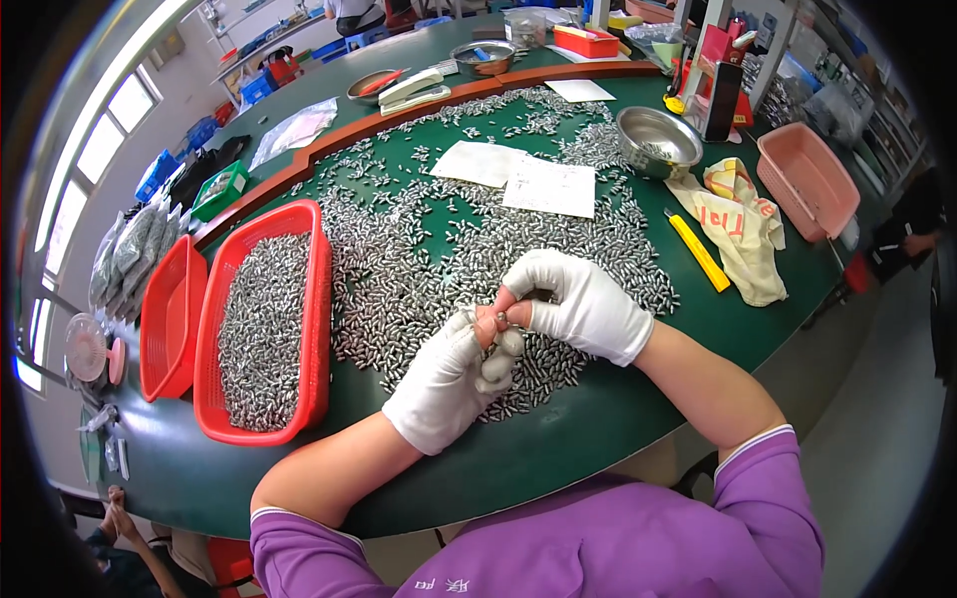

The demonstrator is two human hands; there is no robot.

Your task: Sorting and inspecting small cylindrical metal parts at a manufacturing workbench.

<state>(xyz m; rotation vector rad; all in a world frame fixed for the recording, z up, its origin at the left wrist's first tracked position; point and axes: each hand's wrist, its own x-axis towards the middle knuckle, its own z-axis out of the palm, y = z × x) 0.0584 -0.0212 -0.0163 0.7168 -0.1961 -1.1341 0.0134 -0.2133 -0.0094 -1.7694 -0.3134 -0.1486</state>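
Both my hands wear white gloves with bare fingertips and meet over the pile of small silvery metal parts (399, 269) on the green table. Between the fingertips sits one small metal part (501, 317). My left hand (454, 369) is closed, its thumb and finger pinching that part from the left. From the right, my right hand (578, 304) also pinches at it with thumb and forefinger. The part's exact shape is mostly hidden by the fingers. Two white paper sheets (550, 187) lie on the pile beyond my hands.
A red basket (321, 329) full of metal parts stands left, beside another red basket (169, 319). To the right are a yellow utility knife (698, 254), a cloth (748, 239), a steel bowl (638, 125) and a pink basket (812, 179). A brown wooden edge (419, 108) bounds the pile's far side.
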